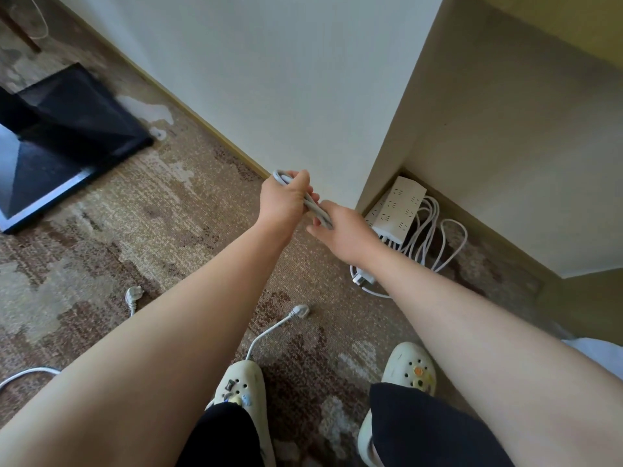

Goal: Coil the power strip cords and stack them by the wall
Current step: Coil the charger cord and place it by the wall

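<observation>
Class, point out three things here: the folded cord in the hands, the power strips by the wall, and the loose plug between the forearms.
folded cord (312,207): head view, mid-bundle between hands.
power strips (403,205): head view, socket face.
loose plug (300,311): head view, plug body.

1. We look down on a patterned carpet (175,210) in browns and beige, worn to pale patches in places.
2. A white wall (269,79) runs diagonally from the upper left, ending in an outer corner; a tan baseboard (202,124) lines its foot.
3. To the right we see a recessed alcove (505,146) with beige walls, dimmer than the white wall.
4. At left stands a dark, glossy stand base (67,129) on the carpet.
5. In the top left corner a dark wooden furniture leg (20,28) rises from the carpet.
6. Soft, even light falls across the room.
</observation>
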